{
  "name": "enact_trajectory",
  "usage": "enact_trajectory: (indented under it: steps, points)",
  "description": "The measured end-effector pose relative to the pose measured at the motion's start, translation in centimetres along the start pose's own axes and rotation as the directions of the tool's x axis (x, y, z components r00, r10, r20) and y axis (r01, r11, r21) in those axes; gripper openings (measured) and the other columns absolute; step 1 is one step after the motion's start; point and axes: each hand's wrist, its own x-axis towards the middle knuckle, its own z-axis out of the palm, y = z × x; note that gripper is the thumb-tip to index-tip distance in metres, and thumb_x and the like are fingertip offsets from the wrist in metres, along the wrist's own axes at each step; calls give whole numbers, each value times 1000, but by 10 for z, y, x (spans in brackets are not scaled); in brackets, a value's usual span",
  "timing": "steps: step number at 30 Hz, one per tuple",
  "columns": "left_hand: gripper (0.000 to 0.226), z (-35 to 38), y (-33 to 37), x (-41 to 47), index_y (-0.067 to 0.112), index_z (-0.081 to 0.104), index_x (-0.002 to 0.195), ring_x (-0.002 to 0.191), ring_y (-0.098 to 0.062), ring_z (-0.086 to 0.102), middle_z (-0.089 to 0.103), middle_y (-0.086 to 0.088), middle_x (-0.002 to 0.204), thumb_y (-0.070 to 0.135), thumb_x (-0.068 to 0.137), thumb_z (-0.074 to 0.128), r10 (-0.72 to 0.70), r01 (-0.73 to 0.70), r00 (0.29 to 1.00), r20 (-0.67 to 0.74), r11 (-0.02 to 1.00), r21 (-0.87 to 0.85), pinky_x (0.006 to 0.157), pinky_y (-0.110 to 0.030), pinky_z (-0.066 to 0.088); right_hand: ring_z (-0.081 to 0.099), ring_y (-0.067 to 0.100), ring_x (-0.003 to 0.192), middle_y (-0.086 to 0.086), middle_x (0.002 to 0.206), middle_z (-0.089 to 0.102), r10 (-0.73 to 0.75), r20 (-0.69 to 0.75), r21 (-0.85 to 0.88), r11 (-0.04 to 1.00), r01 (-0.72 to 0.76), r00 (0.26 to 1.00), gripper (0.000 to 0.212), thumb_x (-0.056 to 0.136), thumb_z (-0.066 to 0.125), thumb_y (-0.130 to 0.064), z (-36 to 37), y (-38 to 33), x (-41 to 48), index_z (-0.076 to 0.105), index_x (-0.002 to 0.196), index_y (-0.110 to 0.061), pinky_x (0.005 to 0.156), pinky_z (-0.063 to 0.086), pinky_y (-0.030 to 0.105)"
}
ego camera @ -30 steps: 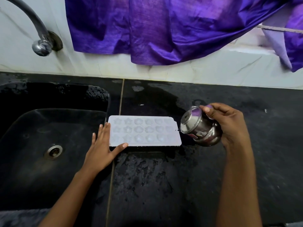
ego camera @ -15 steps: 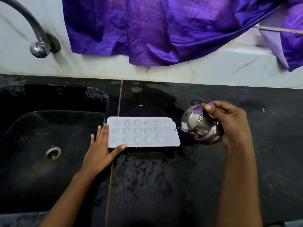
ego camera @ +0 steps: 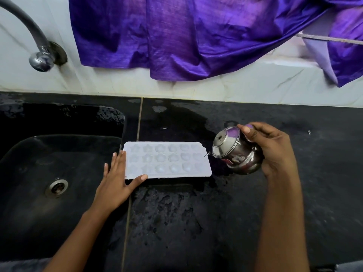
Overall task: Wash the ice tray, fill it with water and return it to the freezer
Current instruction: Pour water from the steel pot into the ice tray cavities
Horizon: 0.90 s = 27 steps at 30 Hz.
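Tap point(ego camera: 40, 58) partly beyond left edge

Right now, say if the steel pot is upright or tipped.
Tipped: the right hand holds the steel pot mouth sideways toward the ice tray.

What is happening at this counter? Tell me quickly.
A person is filling a white ice tray that lies on the black counter beside the sink. The left hand lies flat against the tray's left end. The right hand grips a small steel pot, tilted toward the tray's right edge, where a thin trickle seems to fall.
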Motion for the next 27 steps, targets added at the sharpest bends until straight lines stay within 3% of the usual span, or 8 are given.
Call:
enact_trajectory:
  steps: [5,11,17,27]
  points:
    - [115,0,0,0,18,-3,152,142,-2,-16,-3,6,159,87,65,25,4,-4,1000,1,1000,0,117,-32,-9,70,13,78,0,76,74,25,1,67,997,-25,1000,25,43,81,-29,0,-2,1,74,65,-18,69,55,23]
    - [114,0,1,0,19,-4,152,142,-1,-17,-5,7,159,87,65,24,-2,2,1000,3,1000,9,117,-31,-10,70,16,80,3,78,74,33,33,110,993,-36,999,29,41,81,-30,9,-1,1,73,65,-16,71,56,25]
    - [114,-1,2,-1,18,-3,152,142,-2,-16,-4,7,159,86,65,25,0,0,1000,2,1000,5,117,-32,-9,68,12,71,1,73,74,57,65,83,995,-63,996,18,56,75,-15,21,2,-1,69,72,-12,68,57,24]
    - [115,-1,3,-1,17,-3,152,141,-2,-18,-4,6,159,86,65,26,-1,1,1000,-4,1000,6,115,-30,-12,68,11,68,-2,69,73,34,90,30,999,-37,995,18,59,73,-10,31,-1,-3,68,76,-8,65,55,22]
